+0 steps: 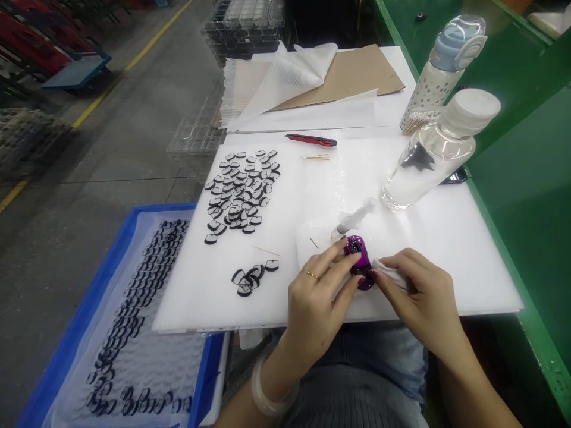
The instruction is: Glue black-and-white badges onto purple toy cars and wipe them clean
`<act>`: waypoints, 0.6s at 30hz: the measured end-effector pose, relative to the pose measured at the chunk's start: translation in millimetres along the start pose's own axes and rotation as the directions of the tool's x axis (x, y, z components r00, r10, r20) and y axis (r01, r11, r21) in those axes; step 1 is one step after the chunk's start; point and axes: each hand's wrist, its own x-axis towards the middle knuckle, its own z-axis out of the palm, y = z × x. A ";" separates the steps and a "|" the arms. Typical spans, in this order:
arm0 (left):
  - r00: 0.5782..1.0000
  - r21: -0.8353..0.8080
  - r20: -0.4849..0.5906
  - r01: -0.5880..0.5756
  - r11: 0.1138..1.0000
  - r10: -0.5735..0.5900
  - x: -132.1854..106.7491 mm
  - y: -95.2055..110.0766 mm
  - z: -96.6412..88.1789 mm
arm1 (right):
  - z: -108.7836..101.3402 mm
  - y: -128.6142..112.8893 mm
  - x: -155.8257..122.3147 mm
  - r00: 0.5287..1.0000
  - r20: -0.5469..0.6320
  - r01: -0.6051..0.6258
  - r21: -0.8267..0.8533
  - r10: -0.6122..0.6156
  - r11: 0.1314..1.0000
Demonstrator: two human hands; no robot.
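Purple glossy shell (359,261) was held between two hands at the five o'clock part of a white foam sheet (446,249).
The step looked like wiping: the left hand (314,303) pinched the shell, fingers half curled, while the right hand (423,297) pressed a white wipe (392,274) against its three o'clock side. The next stroke would call for a steady pinch. Black-and-white parts (243,190) lay at ten o'clock.

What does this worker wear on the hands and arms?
No gloves or sleeves. The left hand has a thin gold ring, its wrist a pale, translucent bangle. The right hand shows no jewellery. Fingernails are painted dark.
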 end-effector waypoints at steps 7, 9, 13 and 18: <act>1.000 0.011 -0.018 0.009 1.000 -0.009 0.8 1.0 1.1 | 5.2 0.3 -2.0 0.998 -0.049 0.029 -0.041 -0.031 0.999; 1.000 0.006 -0.020 0.014 1.000 -0.014 1.3 1.3 0.6 | 4.5 -1.5 -1.9 0.999 -0.044 0.019 -0.038 -0.021 0.999; 0.999 -0.005 -0.017 0.031 1.000 -0.031 2.7 2.8 0.8 | 2.9 -3.9 0.1 1.000 -0.014 -0.001 -0.035 0.000 0.999; 0.999 0.018 -0.025 0.039 0.999 -0.038 4.7 5.4 2.3 | 4.2 -3.1 4.2 1.000 0.007 -0.005 -0.047 0.005 0.999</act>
